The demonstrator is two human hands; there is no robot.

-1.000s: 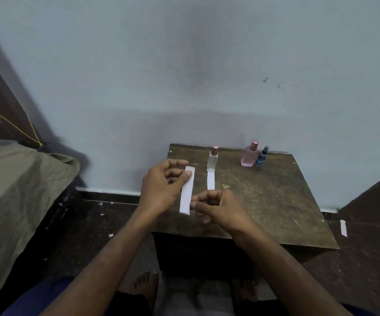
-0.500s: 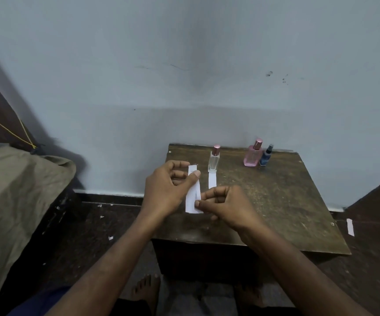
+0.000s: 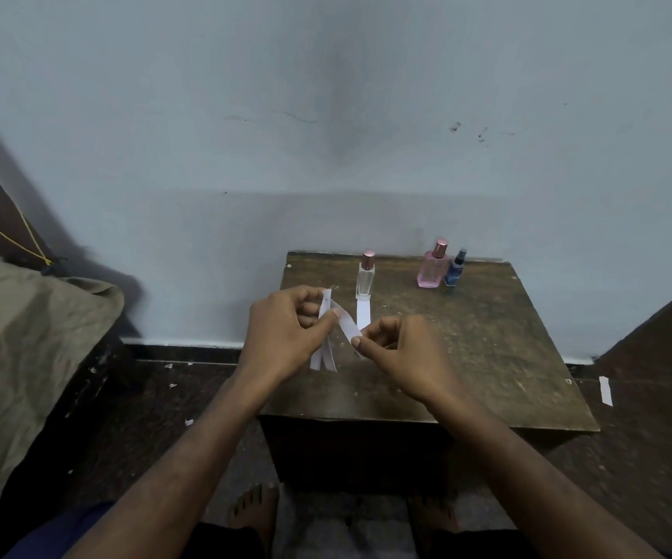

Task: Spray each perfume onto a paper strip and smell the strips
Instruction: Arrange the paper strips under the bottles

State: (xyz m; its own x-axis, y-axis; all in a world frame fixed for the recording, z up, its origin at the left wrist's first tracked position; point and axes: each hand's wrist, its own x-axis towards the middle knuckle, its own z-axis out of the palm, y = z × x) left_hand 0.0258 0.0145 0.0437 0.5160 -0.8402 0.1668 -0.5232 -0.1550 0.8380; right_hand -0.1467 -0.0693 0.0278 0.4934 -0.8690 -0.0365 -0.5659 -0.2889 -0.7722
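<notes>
Nearest, the left hand (image 3: 286,336) pinches a small bunch of paper strips (image 3: 323,357) while the right hand's (image 3: 401,349) fingers (image 3: 356,341) pinch one strip (image 3: 344,322), seemingly peeling it from the bunch. Beyond, on the desk (image 3: 487,357), another strip (image 3: 363,314) lies at the foot of the clear bottle (image 3: 366,278). Farthest stand the pink bottle (image 3: 433,265) and blue bottle (image 3: 455,268) with no strips, so I judge that most of the spraying and smelling is left.

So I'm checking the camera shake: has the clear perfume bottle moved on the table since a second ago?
No. The clear perfume bottle stands at the far end of the strip lying on the table, as before.
</notes>
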